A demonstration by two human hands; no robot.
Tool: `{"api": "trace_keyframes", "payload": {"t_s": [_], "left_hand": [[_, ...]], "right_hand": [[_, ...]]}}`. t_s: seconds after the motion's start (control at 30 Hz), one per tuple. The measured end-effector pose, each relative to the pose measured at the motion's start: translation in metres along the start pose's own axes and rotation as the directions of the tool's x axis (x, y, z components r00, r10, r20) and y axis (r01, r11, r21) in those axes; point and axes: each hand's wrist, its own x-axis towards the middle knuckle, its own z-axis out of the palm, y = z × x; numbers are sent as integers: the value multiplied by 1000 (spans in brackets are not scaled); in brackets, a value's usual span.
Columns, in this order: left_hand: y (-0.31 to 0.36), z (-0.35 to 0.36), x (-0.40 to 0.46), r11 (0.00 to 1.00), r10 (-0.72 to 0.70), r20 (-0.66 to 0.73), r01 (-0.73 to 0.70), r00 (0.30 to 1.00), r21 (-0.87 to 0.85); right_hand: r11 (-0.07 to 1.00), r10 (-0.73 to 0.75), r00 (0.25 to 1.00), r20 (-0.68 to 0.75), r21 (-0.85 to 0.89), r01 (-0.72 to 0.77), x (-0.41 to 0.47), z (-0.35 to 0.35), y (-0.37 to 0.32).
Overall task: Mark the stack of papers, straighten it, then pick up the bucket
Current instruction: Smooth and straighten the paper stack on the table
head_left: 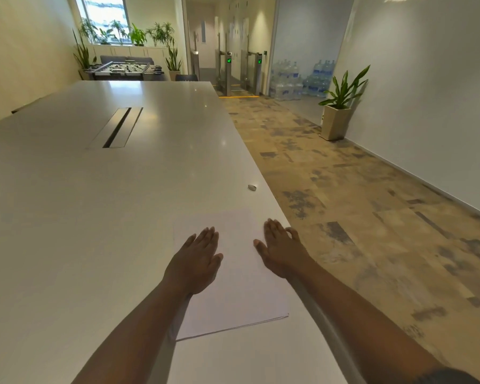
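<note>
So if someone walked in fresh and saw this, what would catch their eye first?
Two bare hands, the left hand and the right hand, lie flat on a stack of papers by the right edge of a long white table. Beyond the papers sits a small grey object.

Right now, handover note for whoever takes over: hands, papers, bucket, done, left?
Left hand: open, flat on the stack of papers.
Right hand: open, at the stack's right edge by the table rim.
Stack lies near the table's right edge, its sheets slightly fanned at the near corner.
No mark visible on the top sheet; cannot tell if marking is done.
Left: square the stack, then pick up the bucket, which is not in view.
</note>
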Motion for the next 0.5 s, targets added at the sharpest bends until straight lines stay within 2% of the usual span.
{"api": "trace_keyframes", "payload": {"t_s": [0.1, 0.27, 0.5], "left_hand": [[0, 1, 1, 1000, -7, -3, 7, 1000, 5], [1, 0, 1, 1000, -11, 5, 11, 1000, 3], [0, 0, 1, 1000, -14, 9, 14, 1000, 7]], "right_hand": [[995, 94, 996, 3, -29, -93, 4, -6, 9], [999, -36, 998, -51, 6, 36, 31, -10, -15], [998, -54, 999, -8, 28, 54, 51, -7, -17]]}}
